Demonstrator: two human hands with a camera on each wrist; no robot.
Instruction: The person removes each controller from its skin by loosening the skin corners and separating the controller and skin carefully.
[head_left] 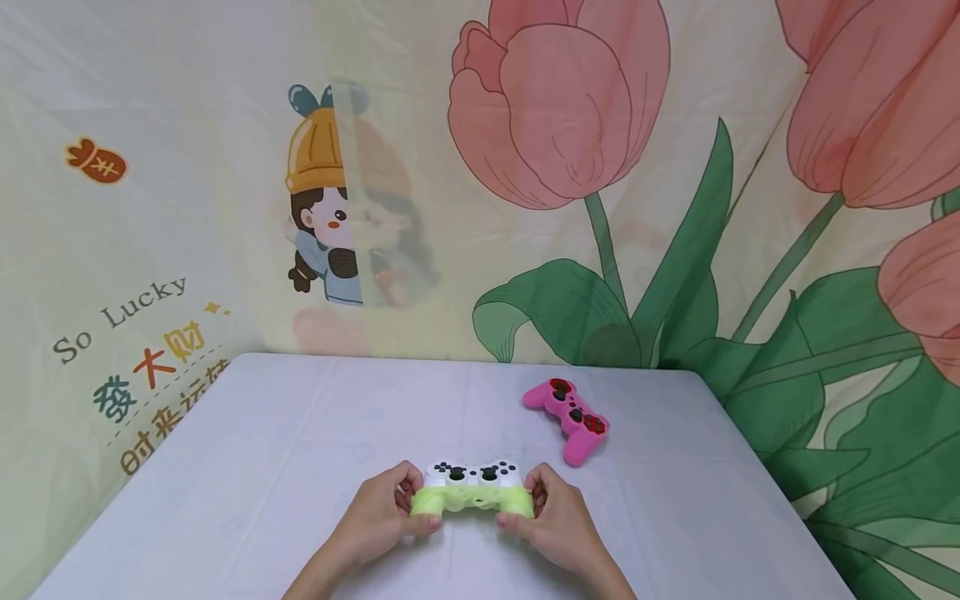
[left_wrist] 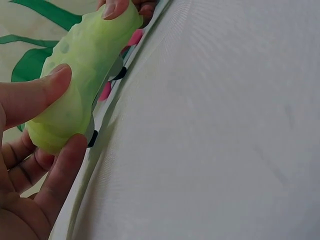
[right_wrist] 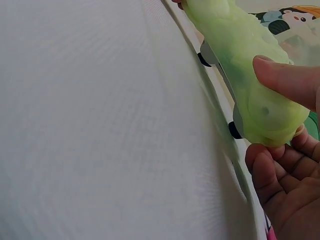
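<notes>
With my left hand (head_left: 378, 510) and right hand (head_left: 562, 512) I grasp the white-and-green controller (head_left: 472, 493) at both ends; a pink controller (head_left: 567, 421) lies beyond, on the counter (head_left: 360, 417).

Fingers (head_left: 405, 477) partly hide both ends of the green controller (head_left: 474, 493). Behind it in the left wrist view, the pink controller (head_left: 576, 417) is mostly hidden; above it in the head view, a tulip (head_left: 562, 100) is cut off.
</notes>
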